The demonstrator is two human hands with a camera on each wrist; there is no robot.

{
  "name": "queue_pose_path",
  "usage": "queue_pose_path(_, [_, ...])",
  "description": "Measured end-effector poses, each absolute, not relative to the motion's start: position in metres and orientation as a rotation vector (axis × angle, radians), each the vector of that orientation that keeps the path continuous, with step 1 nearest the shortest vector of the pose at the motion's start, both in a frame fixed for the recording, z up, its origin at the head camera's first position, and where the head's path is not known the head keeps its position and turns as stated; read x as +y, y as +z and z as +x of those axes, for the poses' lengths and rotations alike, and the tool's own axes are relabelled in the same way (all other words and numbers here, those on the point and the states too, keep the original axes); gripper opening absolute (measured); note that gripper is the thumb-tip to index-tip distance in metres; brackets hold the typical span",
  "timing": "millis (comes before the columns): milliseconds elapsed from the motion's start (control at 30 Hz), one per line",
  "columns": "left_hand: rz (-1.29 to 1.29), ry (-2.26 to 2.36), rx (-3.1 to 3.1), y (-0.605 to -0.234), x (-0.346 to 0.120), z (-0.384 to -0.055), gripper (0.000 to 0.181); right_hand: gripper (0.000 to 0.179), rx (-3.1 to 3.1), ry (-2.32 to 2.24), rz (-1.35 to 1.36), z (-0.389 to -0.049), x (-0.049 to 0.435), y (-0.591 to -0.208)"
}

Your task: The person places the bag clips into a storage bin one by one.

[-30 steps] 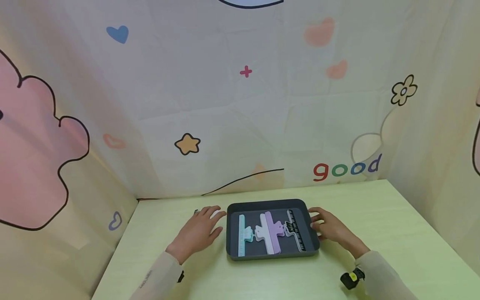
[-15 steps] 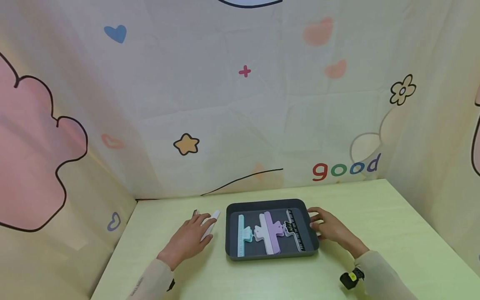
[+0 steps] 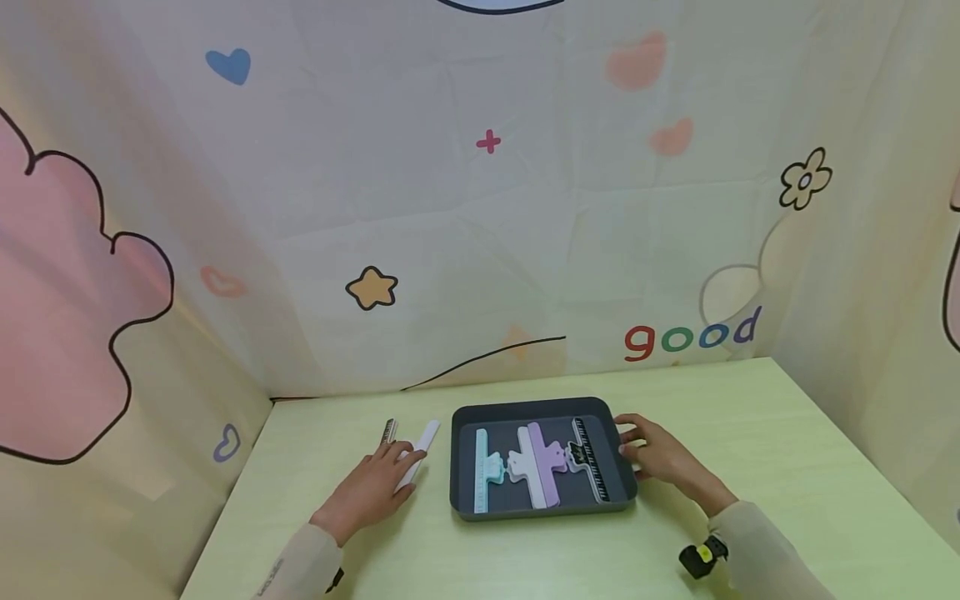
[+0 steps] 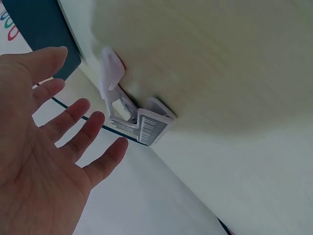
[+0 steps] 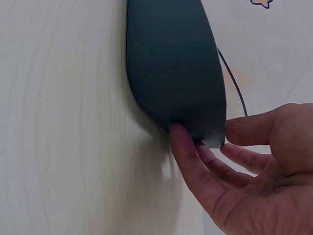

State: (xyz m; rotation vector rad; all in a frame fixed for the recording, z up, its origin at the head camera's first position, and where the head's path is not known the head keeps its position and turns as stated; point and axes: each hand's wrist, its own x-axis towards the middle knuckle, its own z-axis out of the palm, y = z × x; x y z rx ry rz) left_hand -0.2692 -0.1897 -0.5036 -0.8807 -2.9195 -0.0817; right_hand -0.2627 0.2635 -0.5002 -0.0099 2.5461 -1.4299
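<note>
My left hand (image 3: 367,493), fingers spread, hovers over a white long-jawed clip (image 3: 429,433) and a clip with a piano-key pattern (image 3: 388,431), left of the tray. The left wrist view shows the fingers apart from the piano-key clip (image 4: 155,123), with the white clip (image 4: 111,71) beside it. At the dark grey tray (image 3: 536,410), my right hand (image 3: 660,454) touches the outside of the right wall with its fingertips. Inside the tray lie a light-blue clip (image 3: 482,475), a white clip (image 3: 532,475), a purple clip (image 3: 544,471) and a black-and-white clip (image 3: 591,462).
A pale yellow-green table (image 3: 750,450) bears the tray and clips. A printed cloth backdrop (image 3: 525,250) rises behind the table and along both sides. A black strap device (image 3: 703,557) sits by the right wrist.
My left hand has moved left, away from the tray's left wall and then slightly lower, uncovering the white clip and more of the piano-key clip. The right hand stays at the tray.
</note>
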Motion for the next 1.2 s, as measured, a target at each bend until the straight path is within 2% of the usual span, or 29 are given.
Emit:
queue_pose_path(267, [-0.889,-0.088,-2.926,-0.511,-0.193,-0.270,0.049,0.051,2.539,-1.442,-0.025,-0.262,0.263,-0.498])
queue_pose_path(800, [-0.900,-0.011,-2.911,-0.520,-0.192,-0.274,0.041,0.051,2.536,-1.441,-0.024,-0.263,0.264,-0.500])
queue_pose_path(1200, [-0.864,-0.050,-2.901,-0.517,-0.198,-0.277,0.043,0.051,2.539,-1.446,-0.038,-0.261,0.264,-0.500])
